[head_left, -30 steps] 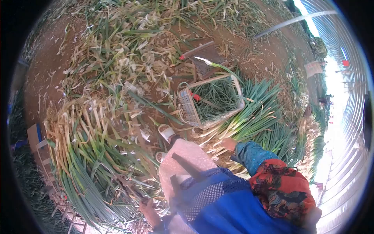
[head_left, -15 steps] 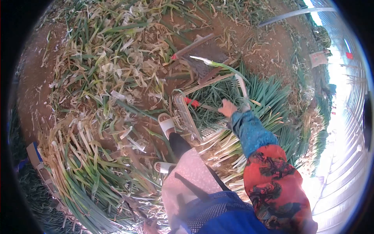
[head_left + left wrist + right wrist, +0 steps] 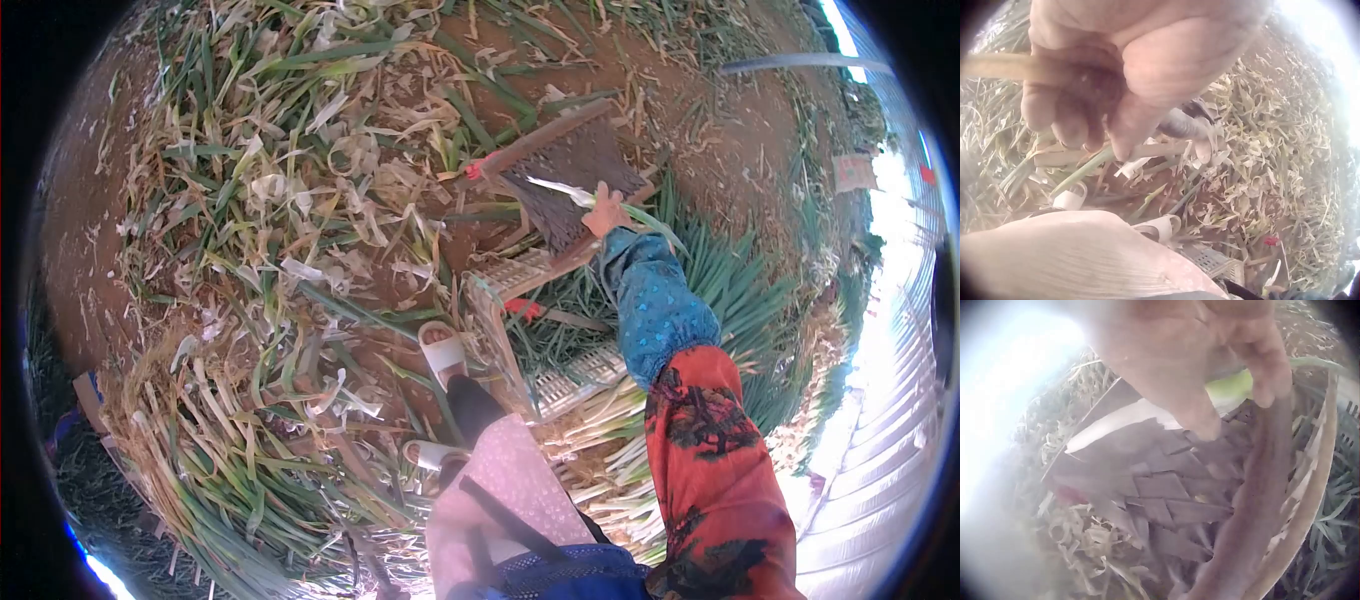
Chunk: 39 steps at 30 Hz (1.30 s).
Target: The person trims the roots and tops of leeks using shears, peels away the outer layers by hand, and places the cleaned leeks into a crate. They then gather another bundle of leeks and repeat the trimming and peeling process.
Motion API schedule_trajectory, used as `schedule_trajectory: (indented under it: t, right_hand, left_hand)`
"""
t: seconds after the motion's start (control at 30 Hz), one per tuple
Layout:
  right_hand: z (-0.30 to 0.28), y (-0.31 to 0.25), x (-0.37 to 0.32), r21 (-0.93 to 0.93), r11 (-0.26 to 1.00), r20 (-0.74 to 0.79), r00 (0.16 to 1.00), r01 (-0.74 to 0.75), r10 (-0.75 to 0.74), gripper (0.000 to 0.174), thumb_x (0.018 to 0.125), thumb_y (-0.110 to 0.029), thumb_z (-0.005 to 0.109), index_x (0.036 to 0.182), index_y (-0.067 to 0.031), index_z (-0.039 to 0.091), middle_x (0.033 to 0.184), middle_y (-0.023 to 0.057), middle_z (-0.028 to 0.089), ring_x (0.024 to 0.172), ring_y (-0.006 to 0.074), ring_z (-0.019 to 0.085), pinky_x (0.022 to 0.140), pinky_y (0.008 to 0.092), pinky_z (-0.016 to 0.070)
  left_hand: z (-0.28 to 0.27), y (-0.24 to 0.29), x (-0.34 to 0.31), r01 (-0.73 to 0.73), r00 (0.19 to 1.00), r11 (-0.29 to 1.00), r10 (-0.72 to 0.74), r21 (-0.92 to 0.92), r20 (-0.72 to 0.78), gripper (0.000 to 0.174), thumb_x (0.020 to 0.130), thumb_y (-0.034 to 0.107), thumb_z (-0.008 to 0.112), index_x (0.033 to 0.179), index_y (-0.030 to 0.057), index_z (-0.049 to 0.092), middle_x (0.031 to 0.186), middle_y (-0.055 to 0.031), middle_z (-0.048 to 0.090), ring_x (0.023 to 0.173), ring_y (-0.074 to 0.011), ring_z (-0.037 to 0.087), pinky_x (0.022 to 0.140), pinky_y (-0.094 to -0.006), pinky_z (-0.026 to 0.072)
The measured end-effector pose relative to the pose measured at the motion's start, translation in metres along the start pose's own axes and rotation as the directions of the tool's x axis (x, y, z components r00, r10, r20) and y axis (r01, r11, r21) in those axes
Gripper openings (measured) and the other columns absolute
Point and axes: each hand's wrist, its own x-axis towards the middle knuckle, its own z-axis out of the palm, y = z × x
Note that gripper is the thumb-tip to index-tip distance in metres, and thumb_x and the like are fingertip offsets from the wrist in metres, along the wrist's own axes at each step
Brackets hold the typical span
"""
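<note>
In the head view my right hand (image 3: 605, 213) reaches over a woven-seat stool (image 3: 570, 170). Its thumb and fingers curl round a green onion (image 3: 1119, 424); the white shank points over the woven seat (image 3: 1154, 487) and the green leaf trails out the other side. My left hand (image 3: 1154, 50) shows in the left wrist view, fingers curled round a tan rod-like piece (image 3: 997, 65). That piece is blurred, and the palm hides much of it.
A basket (image 3: 505, 350) of cut green leaves, with a red-handled tool (image 3: 523, 308) inside, stands against the stool. Bundled green onions (image 3: 220, 430) lie left, more (image 3: 740, 300) right. Husks (image 3: 340, 150) litter the ground. White slippers (image 3: 440, 350) are near the basket.
My right hand has moved from the onion bundle up across the basket to the stool and taken hold of the single green onion. My left hand has dropped out of the head view.
</note>
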Motion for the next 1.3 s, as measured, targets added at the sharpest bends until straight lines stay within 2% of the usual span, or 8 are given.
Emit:
schedule_trajectory:
  t: [0.13,0.4,0.63,0.77,0.8,0.9,1.03,1.3]
  right_hand:
    - [0.011,0.004,0.027,-0.08,0.967,0.213,0.952,0.24,-0.219,0.016,0.08,-0.017,0.059,0.087,-0.0024,0.061,0.09,0.0188,0.059,0.09,0.0376,0.058,0.077,0.0475,0.0475]
    - [-0.248,-0.16,0.065,0.202,0.48,-0.738,0.455,0.854,-0.499,0.052,0.084,-0.025,0.062,0.126,-0.0035,0.041,0.107,0.0199,0.056,0.095,0.035,0.057,0.081,0.0427,0.045]
    - [-0.073,-0.029,0.028,0.713,0.687,-0.082,0.99,0.138,-0.114,0.053,0.085,-0.026,0.061,0.124,0.0052,0.045,0.111,0.02,0.056,0.099,0.0301,0.054,0.086,0.0425,0.0426]
    - [0.087,0.079,-0.012,0.682,0.629,0.571,0.809,-0.373,-0.14,0.048,0.084,-0.039,0.062,0.114,-0.0032,0.052,0.106,0.0202,0.056,0.092,0.0337,0.058,0.079,0.0445,0.0473]
    - [0.095,0.076,-0.019,0.533,0.235,0.836,0.549,-0.812,0.003,0.042,0.084,-0.041,0.063,0.105,-0.0049,0.056,0.099,0.0176,0.059,0.086,0.0311,0.06,0.073,0.0441,0.0499]
    - [0.145,0.099,-0.006,0.605,-0.155,0.738,0.623,-0.781,-0.259,0.037,0.083,-0.043,0.064,0.088,-0.0067,0.055,0.082,0.0111,0.06,0.072,0.0244,0.06,0.06,0.0416,0.0505]
    - [0.072,0.027,-0.013,0.648,-0.084,0.76,0.636,-0.757,0.135,0.042,0.088,-0.042,0.057,0.109,-0.007,0.053,0.098,0.0085,0.058,0.085,0.0273,0.057,0.072,0.0396,0.0492]
    - [0.051,-0.049,0.072,0.765,-0.088,0.618,0.765,-0.638,-0.181,0.042,0.084,-0.032,0.063,0.11,-0.0007,0.052,0.111,0.0124,0.055,0.095,0.0233,0.057,0.08,0.0402,0.0506]
  left_hand:
    - [0.003,0.009,0.002,0.013,1.0,1.0,-0.013,-0.011,0.006,0.024,0.072,0.005,0.063,0.092,-0.0022,0.052,0.067,-0.0074,0.054,0.043,-0.0164,0.05,0.037,-0.0279,0.0417]
    - [-0.011,0.007,0.005,-0.042,0.998,0.999,0.043,-0.012,0.044,0.024,0.072,0.006,0.063,0.092,-0.0021,0.052,0.066,-0.0076,0.054,0.043,-0.0172,0.052,0.036,-0.0283,0.0431]
    - [-0.025,0.016,-0.034,-0.036,0.996,0.999,0.038,-0.032,0.082,0.022,0.073,0.006,0.062,0.093,-0.0018,0.055,0.069,-0.007,0.056,0.052,-0.0178,0.056,0.043,-0.0279,0.0462]
    - [-0.028,0.022,-0.063,0.038,0.999,0.991,-0.038,-0.128,0.0,0.029,0.072,0.007,0.063,0.098,-0.0025,0.053,0.072,-0.0074,0.055,0.055,-0.0166,0.056,0.045,-0.0277,0.0466]
    - [-0.03,0.017,-0.065,0.04,0.999,0.989,-0.038,-0.142,0.018,0.03,0.072,0.007,0.064,0.098,-0.0027,0.053,0.072,-0.0074,0.055,0.054,-0.0163,0.056,0.045,-0.0276,0.0466]
    - [-0.032,0.012,-0.067,0.12,0.993,0.915,-0.116,-0.386,0.033,0.03,0.072,0.008,0.064,0.097,-0.004,0.053,0.073,-0.0079,0.056,0.054,-0.0162,0.056,0.045,-0.0272,0.0464]
    - [-0.027,0.009,-0.068,0.138,0.99,0.946,-0.135,-0.293,0.03,0.028,0.074,0.009,0.065,0.097,-0.0025,0.055,0.073,-0.0058,0.058,0.054,-0.0124,0.057,0.042,-0.0246,0.0451]
    - [-0.017,-0.017,-0.07,0.168,0.984,0.922,-0.179,-0.348,0.002,0.015,0.078,0.009,0.064,0.091,0.0063,0.057,0.067,-0.0004,0.057,0.048,-0.0079,0.054,0.038,-0.0223,0.0412]
